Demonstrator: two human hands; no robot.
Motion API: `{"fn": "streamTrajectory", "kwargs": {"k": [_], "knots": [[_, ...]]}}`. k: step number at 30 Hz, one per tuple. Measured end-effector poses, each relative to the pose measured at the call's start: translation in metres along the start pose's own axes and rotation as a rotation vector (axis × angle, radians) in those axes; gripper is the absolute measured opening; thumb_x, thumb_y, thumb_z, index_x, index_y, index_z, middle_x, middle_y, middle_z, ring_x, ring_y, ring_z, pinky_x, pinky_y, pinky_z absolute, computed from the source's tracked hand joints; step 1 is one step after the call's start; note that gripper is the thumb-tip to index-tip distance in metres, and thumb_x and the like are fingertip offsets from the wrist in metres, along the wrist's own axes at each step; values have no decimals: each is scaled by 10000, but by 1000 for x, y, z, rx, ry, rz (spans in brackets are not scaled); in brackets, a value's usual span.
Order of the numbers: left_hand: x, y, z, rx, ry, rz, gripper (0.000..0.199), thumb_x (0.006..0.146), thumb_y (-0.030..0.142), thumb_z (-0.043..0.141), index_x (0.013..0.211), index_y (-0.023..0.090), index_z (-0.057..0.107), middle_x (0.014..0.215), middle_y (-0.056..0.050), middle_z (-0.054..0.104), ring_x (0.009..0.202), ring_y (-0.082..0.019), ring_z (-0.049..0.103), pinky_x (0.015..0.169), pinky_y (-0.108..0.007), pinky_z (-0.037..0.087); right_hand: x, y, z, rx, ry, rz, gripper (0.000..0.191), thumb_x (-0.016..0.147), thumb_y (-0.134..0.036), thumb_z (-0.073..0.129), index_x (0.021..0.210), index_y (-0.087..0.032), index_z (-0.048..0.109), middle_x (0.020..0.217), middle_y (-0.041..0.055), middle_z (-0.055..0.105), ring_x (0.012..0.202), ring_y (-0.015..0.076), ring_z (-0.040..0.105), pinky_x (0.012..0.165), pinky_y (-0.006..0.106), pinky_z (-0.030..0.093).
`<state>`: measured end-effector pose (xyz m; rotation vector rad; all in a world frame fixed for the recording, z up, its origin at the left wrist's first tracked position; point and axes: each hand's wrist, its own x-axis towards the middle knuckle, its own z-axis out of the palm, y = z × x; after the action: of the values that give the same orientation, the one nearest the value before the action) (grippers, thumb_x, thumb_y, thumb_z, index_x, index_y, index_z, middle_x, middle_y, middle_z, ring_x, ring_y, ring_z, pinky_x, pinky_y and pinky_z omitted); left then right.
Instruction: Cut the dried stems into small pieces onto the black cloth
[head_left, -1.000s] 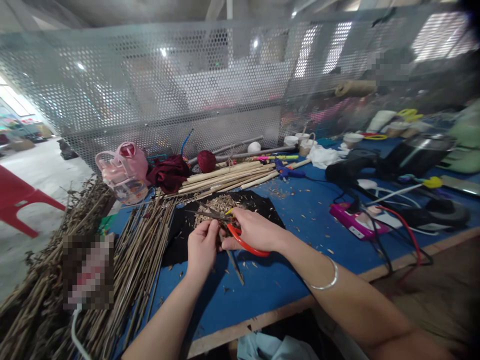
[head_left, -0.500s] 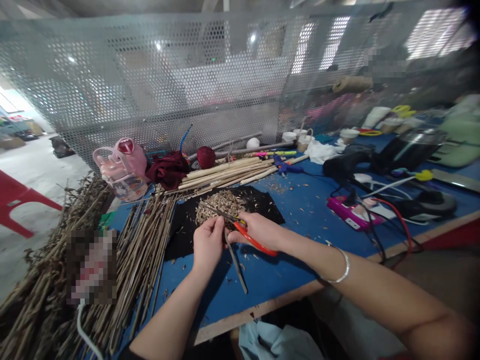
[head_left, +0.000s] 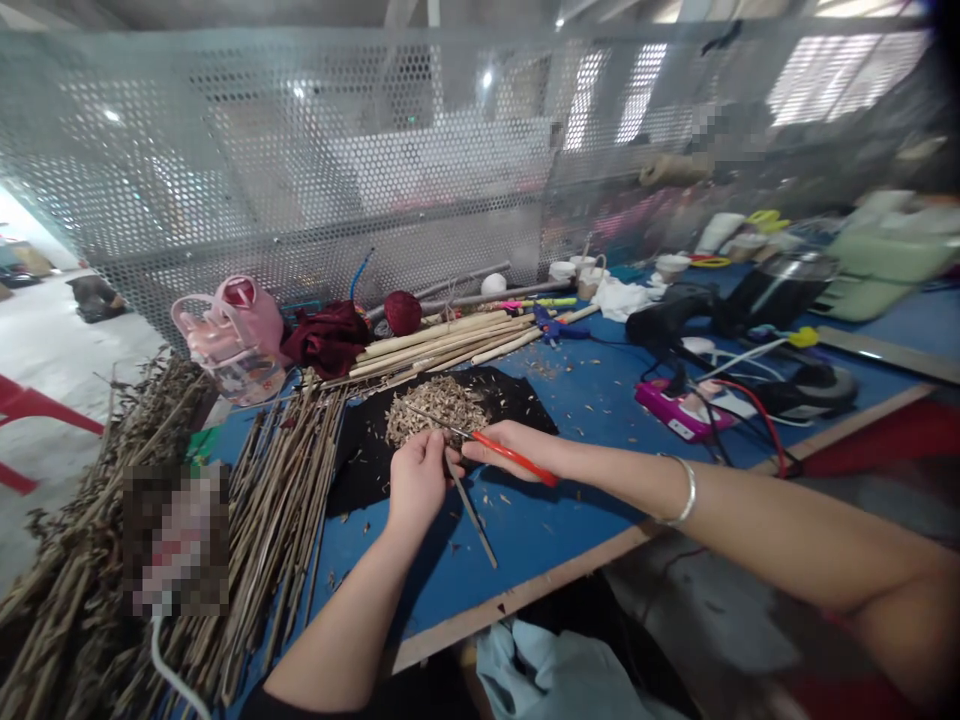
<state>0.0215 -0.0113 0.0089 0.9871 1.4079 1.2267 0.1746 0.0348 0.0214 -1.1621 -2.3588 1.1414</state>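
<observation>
My left hand pinches a thin dry stem between thumb and fingers; the stem's lower end slants toward the table's front edge. Red-handled scissors are gripped in my right hand, their blades pointing left, close to my left fingertips and the stem's upper end. Whether the blades touch the stem I cannot tell. Just beyond both hands lies a heap of pale plant chips on a black cloth.
Dry stems are piled along the left. Peeled sticks, dark red yarn and a pink bottle line the back. A blue glue gun and a magenta power strip lie to the right. Perforated metal stands behind.
The camera view has turned slightly right, so the background sits further left. The stem's lower end has shifted a little up, and the scissors have tilted slightly flatter. Both hands keep their grips.
</observation>
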Motion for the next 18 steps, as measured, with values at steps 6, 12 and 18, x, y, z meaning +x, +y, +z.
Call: {"fn": "streamTrajectory", "kwargs": {"k": [6,12,18], "knots": [[2,0,-1,-55,-50,2,267,791,406,462,785,153,547,580,-6,591,438,-103,535,424,-202,430,-6,-3,-8,-117,77,37,516,648,-664,550,736,-156,547,594,-24,503,529,98,419,495,202,315],[0,2,-3,-10,-75,63,318,772,454,481,647,165,522,533,-2,568,415,-101,493,431,-223,438,-11,-11,-9,-122,62,46,525,637,-624,606,900,-173,546,764,44,624,649,165,562,592,244,392],[0,-1,-3,82,-77,114,349,782,488,454,639,172,496,518,17,530,438,-99,478,437,-210,418,-7,-6,-1,-128,117,66,503,649,-600,614,915,-178,550,775,51,638,697,191,590,581,246,392]]}}
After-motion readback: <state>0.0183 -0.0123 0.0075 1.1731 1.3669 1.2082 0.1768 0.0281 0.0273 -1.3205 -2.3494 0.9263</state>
